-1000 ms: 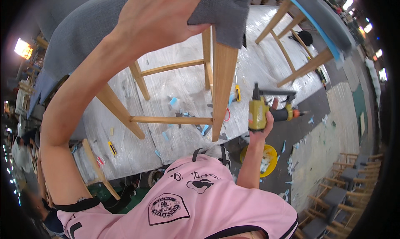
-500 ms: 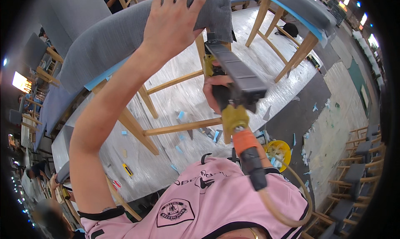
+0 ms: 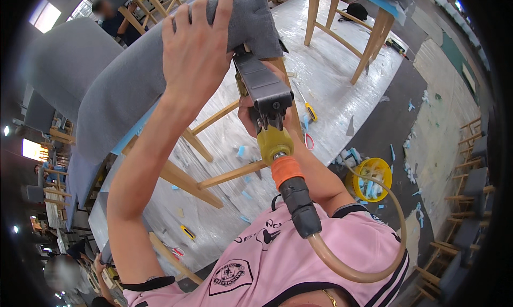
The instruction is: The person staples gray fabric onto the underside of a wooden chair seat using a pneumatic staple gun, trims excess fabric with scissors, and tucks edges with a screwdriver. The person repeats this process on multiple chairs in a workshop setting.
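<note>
A: Left hand (image 3: 195, 50) clamps grey fabric (image 3: 133, 77) over the chair corner; right hand (image 3: 254, 114) is wrapped round the stapler (image 3: 264, 93), nose up under the fold, just right of the left grip.

B: Step?

A: Looks like stapling the cover. Next shot needs the fabric kept taut and the nose flush on wood.

B: Fabric look?

A: Grey, thick, wrapped smooth over padding; wooden legs (image 3: 203, 146) below the grip, air hose (image 3: 352, 269) trailing from the handle.

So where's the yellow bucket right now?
In the head view, the yellow bucket sits on the floor to the person's right, below the worktable's edge, beside the air hose looping from the staple gun.
</note>
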Available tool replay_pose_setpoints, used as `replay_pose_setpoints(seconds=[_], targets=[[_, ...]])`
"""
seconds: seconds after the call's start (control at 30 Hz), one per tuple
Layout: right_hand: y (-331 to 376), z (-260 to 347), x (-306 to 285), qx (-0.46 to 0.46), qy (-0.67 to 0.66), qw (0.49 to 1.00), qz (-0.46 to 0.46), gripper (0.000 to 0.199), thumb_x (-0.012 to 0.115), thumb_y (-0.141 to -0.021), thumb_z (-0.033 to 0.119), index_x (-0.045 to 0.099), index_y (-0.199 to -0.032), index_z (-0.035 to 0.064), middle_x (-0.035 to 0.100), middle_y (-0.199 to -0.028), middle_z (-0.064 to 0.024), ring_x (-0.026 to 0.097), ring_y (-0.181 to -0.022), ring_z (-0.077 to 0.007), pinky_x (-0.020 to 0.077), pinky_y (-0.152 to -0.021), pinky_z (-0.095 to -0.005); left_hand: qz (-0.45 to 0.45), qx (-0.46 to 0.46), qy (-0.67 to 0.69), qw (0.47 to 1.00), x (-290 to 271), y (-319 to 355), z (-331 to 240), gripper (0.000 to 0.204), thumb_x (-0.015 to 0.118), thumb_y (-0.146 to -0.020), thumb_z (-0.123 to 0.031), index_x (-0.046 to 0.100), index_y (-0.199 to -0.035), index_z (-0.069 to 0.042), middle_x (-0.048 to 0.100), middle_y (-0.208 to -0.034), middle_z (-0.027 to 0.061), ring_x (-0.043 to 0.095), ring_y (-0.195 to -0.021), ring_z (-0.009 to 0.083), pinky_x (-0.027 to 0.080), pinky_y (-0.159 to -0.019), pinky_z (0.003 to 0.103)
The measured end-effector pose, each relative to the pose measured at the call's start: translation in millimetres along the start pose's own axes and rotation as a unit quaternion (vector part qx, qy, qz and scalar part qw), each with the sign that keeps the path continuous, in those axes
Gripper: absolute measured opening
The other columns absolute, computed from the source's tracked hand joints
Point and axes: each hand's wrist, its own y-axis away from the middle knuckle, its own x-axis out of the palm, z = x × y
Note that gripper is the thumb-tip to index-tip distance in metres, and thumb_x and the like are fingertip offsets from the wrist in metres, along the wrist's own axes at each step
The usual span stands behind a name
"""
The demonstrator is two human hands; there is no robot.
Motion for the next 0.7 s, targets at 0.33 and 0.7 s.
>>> replay_pose_setpoints(seconds=[0.33, 0.7], targets=[[-4, -9, -13, -0.225, 0.113, 0.967, 0.045, 0.012, 0.07, -0.083, 0.01, 0.065, -0.093, 0.0065, 0.06, -0.125, -0.0148, 0.049, -0.132, -0.0399, 0.0399, -0.111, -0.0494, 0.019, -0.017, 0.019, 1.0, -10, 2, -7, 0.102, 0.094, -0.067, -0.022, 0.039, -0.153, -0.02, 0.05, -0.145, 0.0113, 0.049, -0.133, 0.0327, 0.039, -0.11, 0.047], [-8, 8, -7, -0.11, 0.11, 0.988, 0.004, 0.03, 0.074, -0.074, -0.008, 0.068, -0.095, 0.0122, 0.062, -0.116, -0.0069, 0.063, -0.106, -0.0225, 0.0535, -0.091, -0.0365, 0.005, -0.003, 0.03, 1.0, -11, 3, -2, 0.095, 0.093, -0.067, -0.027, 0.044, -0.148, -0.017, 0.054, -0.138, 0.0151, 0.053, -0.125, 0.0348, 0.041, -0.105, 0.05]])
